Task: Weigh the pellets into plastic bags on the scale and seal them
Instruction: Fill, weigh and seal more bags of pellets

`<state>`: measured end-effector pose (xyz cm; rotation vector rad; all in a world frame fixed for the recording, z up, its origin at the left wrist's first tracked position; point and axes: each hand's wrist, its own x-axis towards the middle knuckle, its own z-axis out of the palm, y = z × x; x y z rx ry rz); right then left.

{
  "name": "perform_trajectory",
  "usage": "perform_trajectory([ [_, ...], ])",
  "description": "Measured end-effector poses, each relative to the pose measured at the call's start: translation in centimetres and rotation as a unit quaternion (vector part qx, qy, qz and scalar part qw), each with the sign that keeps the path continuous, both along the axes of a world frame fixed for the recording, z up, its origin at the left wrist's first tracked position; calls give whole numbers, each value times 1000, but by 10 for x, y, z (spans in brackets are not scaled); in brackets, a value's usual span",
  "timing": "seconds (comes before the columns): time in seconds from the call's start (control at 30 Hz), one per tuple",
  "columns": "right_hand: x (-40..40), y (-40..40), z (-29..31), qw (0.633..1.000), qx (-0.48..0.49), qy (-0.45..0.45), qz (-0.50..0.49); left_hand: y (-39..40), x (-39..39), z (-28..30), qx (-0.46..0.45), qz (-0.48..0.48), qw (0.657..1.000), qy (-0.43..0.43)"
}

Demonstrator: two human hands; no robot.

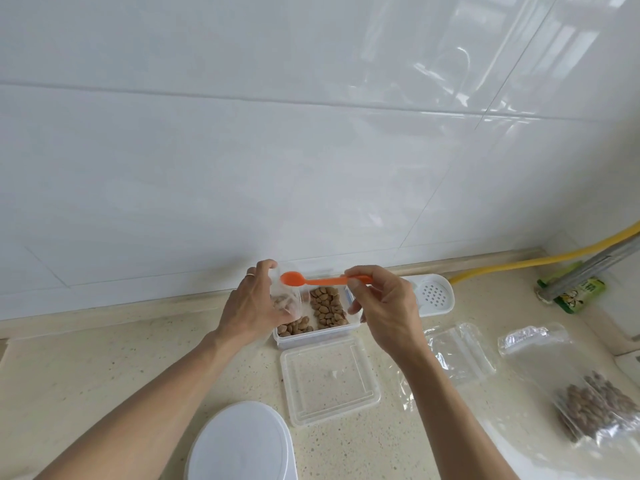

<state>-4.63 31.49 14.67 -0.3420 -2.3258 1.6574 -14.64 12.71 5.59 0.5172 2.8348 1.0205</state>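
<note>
The person is holding a small clear plastic bag (287, 299) in the left hand (254, 306), fingers curled round its side so its mouth is staying open and facing up, right over the open pellet box (315, 336). Keeping the bag above the box looks deliberate: anything that is slipping off the spoon should be dropping back among the brown pellets (327, 306) rather than onto the counter (138, 368). A few pellets are already lying in the bottom of the bag.

The right hand (388, 306) is pinching the handle of the orange spoon (311, 279) between thumb and fingertips, holding it level with the bowl at the bag's mouth. The bowl is looking empty, so the judgement is that a scoop is either just being tipped in or about to be taken.

The box's lid (329, 386) is lying flat just in front of it, out of the scooping path. A spare empty bag (457, 351) is resting to the right, and beyond it a filled bag (588, 396) of pellets is sitting near the right edge. A round white lid (242, 441) is lying at the near edge, between the forearms. No scale is plainly showing.

The wall is standing close behind the box, so free room is lying mostly to the left and front.
</note>
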Motion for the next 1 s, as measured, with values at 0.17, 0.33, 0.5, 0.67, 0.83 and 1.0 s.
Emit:
perform_trajectory([
  [0.17, -3, 3, -7, 987, -77, 47, -131, -10, -2, -5, -1, 16, 1000, 2],
  [0.33, -5, 10, -49, 986, -18, -46, -159, -35, -2, -12, 1, 30, 1000, -8],
  [0.5, -6, 1, -91, 983, 48, -138, -110, -55, 2, -14, -14, 26, 999, 26],
  [0.67, -13, -10, -98, 977, -10, -194, -90, -58, 4, -15, -26, 29, 999, 28],
  [0.83, -16, -10, -96, 958, -126, -199, -166, -57, 5, -16, -51, 22, 998, 28],
  [1.0, -10, 5, -96, 937, -190, -191, -224, -48, 2, -13, -96, 16, 994, 42],
])
